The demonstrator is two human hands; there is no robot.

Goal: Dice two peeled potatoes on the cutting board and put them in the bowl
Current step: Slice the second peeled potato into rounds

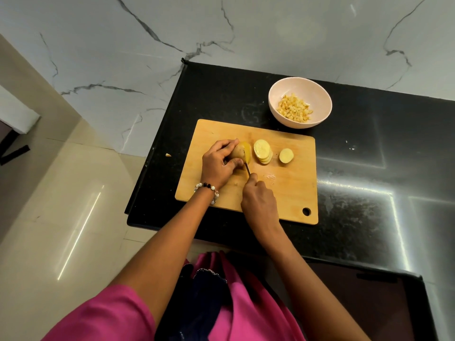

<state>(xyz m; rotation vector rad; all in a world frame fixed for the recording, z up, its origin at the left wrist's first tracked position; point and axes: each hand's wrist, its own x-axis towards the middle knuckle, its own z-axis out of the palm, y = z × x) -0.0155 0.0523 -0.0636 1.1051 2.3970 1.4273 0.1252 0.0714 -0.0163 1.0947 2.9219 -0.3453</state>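
Now the potato (pixel 238 151) sits under left fingers (pixel 227 144); knife (pixel 247 168) beside.

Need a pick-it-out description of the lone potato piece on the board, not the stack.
On the wooden cutting board, look right of the hands, past the fanned stack of slices. The lone end piece lies flat by itself, apart from the stack.

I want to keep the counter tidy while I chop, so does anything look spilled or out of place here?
One thing: a small pale scrap, likely potato, lies off the cutting board on the black counter, near its left edge. The diced pieces sit inside the bowl, and the slices lie on the board.
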